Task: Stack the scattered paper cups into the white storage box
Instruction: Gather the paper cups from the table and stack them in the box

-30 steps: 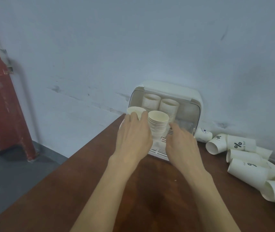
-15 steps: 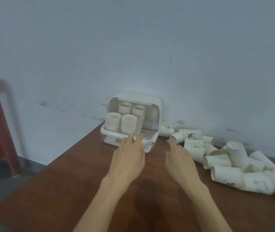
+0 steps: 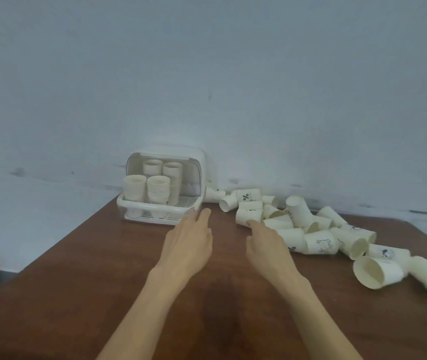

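The white storage box [image 3: 199, 162] stands open at the table's far left corner against the wall, with several stacks of paper cups [image 3: 158, 189] inside. A heap of scattered paper cups [image 3: 298, 222] lies on its side to the right, running toward the right edge. My left hand [image 3: 190, 242] hovers flat just in front of the box's right corner, holding nothing. My right hand [image 3: 267, 242] is empty too, its fingertips close to the nearest fallen cup [image 3: 248, 216].
The brown wooden table [image 3: 77, 294] ends at its left edge, with grey floor below. A pale wall runs right behind the box and the cups. Two larger cups [image 3: 376, 272] lie near the right border.
Both hands have drawn back from the box, letting go of the cup stacks. The view has pulled away and swung right, showing the whole heap of cups.
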Demonstrator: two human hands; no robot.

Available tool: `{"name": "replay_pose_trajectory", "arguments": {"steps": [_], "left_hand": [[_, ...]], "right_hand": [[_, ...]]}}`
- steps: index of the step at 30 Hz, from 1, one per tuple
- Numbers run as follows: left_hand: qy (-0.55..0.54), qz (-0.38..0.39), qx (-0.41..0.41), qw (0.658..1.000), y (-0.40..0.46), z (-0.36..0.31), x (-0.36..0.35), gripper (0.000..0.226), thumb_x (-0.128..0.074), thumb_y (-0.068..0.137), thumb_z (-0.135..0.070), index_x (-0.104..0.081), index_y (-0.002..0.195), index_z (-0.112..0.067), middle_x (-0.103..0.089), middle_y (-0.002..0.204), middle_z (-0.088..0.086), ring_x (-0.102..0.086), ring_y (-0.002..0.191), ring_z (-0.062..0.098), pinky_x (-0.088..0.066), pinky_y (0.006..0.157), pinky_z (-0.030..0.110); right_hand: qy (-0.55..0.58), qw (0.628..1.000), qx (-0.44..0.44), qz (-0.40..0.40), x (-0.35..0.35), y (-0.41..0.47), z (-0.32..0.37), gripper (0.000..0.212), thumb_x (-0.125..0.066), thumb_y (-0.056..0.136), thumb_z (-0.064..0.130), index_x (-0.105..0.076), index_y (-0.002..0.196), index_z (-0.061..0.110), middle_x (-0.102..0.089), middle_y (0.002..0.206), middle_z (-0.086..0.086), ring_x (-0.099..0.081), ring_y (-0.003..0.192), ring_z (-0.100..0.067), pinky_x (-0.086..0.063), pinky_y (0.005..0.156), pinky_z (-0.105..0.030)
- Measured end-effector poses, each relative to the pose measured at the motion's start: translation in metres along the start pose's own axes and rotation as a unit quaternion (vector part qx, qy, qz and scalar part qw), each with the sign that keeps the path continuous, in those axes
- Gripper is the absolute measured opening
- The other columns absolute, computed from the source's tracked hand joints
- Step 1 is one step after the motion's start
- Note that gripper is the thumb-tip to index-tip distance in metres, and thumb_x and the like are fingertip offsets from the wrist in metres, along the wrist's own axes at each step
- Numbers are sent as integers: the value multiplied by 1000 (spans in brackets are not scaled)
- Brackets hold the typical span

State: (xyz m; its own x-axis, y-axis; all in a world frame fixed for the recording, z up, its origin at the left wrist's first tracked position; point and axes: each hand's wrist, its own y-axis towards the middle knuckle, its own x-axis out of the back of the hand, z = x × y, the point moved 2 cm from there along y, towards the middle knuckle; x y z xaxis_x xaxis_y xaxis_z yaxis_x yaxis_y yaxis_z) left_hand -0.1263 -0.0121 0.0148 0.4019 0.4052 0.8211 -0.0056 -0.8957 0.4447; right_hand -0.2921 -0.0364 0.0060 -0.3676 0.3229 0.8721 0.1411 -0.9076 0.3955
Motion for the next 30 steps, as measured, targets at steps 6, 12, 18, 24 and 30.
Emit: {"name": "replay_pose_trajectory", "arguments": {"steps": [6, 12, 18, 24, 30], "left_hand": [[-9, 24, -51, 998, -3, -49, -29, 38, -36, 100, -28, -35, 137, -25, -51, 115, 0, -55, 106, 26, -43, 76, 39], [-35, 63, -108, 992, -7, -107, -68, 36, -36, 99, -27, -36, 135, -27, -50, 103, -2, -56, 97, 26, -46, 74, 39], [-25, 106, -140, 984, -9, -144, -98, 35, -34, 100, -26, -36, 135, -24, -53, 113, 0, -57, 102, 25, -48, 81, 41], [-6, 131, -155, 979, -9, -158, -119, 37, -35, 99, -25, -36, 136, -25, -53, 122, -2, -57, 107, 26, -49, 84, 41], [8, 133, -164, 977, -7, -163, -127, 36, -36, 98, -23, -35, 134, -27, -54, 117, -2, -57, 105, 26, -48, 80, 41]], "right_hand": [[-31, 998, -60, 17, 19, -32, -63, 33, -38, 92, 10, -49, 124, 14, -60, 106, -8, -56, 98, -28, -43, 76, -38], [-108, 988, -108, 33, 39, -60, -132, 35, -38, 94, 12, -47, 128, 12, -60, 112, -9, -55, 104, -28, -44, 85, -40], [-205, 966, -157, 25, 45, -76, -192, 13, -39, 89, 8, -45, 97, 17, -47, 104, -4, -57, 96, -30, -34, 69, -34], [-309, 925, -211, 72, 34, -74, -241, 33, -40, 90, 11, -52, 120, 19, -60, 114, -6, -55, 108, -28, -38, 82, -37], [-326, 914, -221, 96, 28, -70, -253, 31, -47, 89, 12, -51, 118, 16, -62, 115, -2, -54, 111, -26, -38, 83, -34]]}}
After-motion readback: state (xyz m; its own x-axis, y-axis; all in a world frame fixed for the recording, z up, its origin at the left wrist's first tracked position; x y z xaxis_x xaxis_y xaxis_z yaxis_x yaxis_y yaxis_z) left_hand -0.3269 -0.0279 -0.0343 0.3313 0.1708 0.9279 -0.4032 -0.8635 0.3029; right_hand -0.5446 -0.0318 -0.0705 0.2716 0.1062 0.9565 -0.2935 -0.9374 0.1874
